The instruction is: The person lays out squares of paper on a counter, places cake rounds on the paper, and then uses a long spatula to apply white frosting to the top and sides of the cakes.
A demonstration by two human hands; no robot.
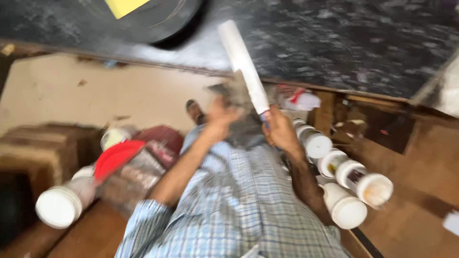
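The place looks like a small workshop or storeroom rather than a tidy home room. White plastic jars (356,184) with white lids stand crowded together at one side, and another white jar (60,203) lies near a red lid (114,157) and crumpled plastic wrapping (131,179). Rough wooden boards and boxes (43,148) sit around a dusty bare floor (95,91), beside a dark speckled stone slab (334,38). The picture is blurred, so finer signs cannot be made out.
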